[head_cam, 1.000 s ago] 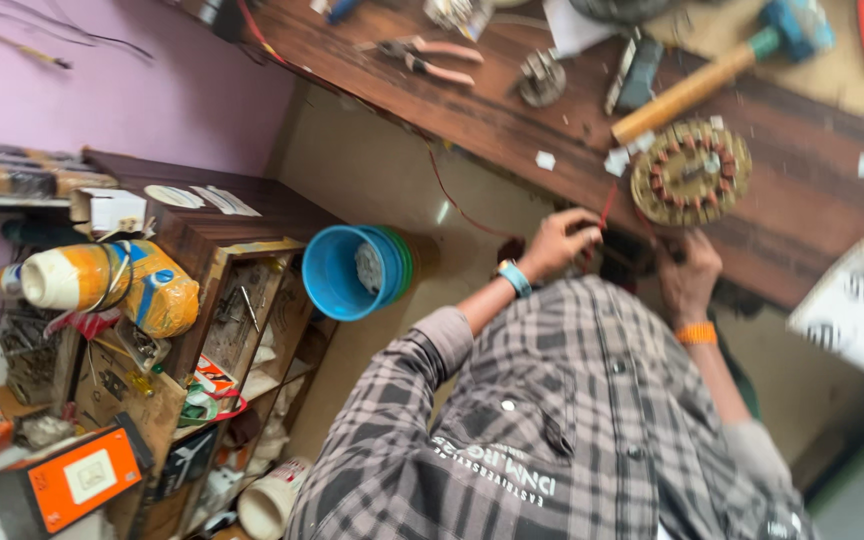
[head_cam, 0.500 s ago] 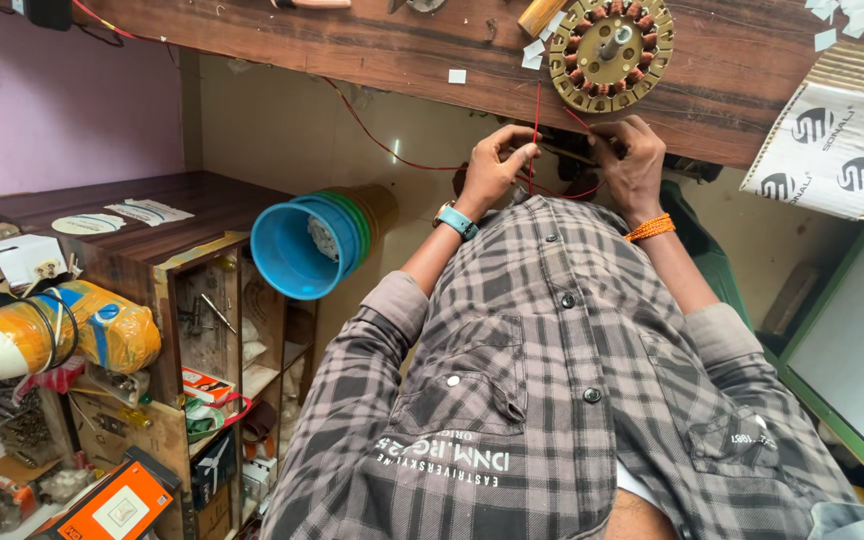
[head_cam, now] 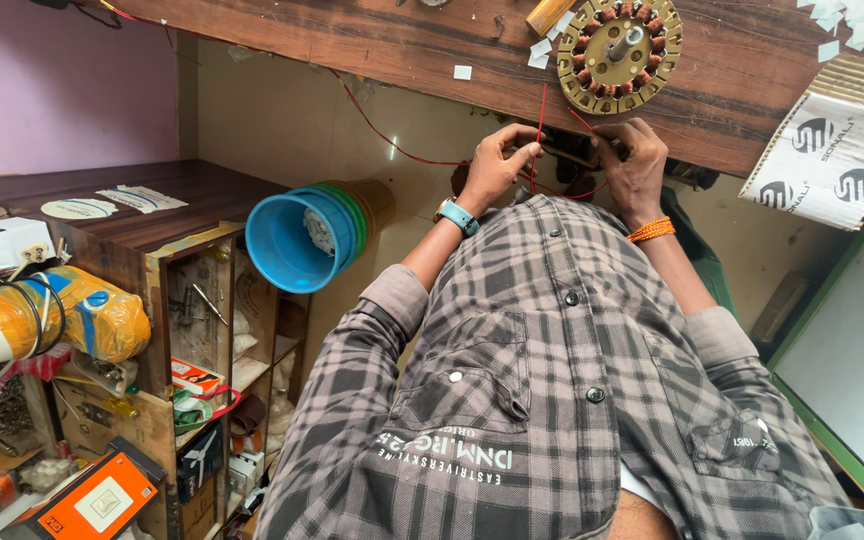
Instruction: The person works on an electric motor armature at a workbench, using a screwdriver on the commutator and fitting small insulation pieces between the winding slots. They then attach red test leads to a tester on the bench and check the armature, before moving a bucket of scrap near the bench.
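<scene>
Both hands are closed together on one small dark part (head_cam: 570,150), left hand (head_cam: 497,165) and right hand (head_cam: 634,165) pinching it below the motor stator (head_cam: 619,50), so I'd keep the red wire (head_cam: 542,120) taut and unkinked.

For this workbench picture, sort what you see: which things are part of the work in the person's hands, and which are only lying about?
In hand:
left hand and right hand, together gripping a small dark part
red wires running from it
round wound stator just above on the bench

Lying about:
stacked plastic tubs
wooden shelf unit
corrugated sheet
white paper scraps
</scene>
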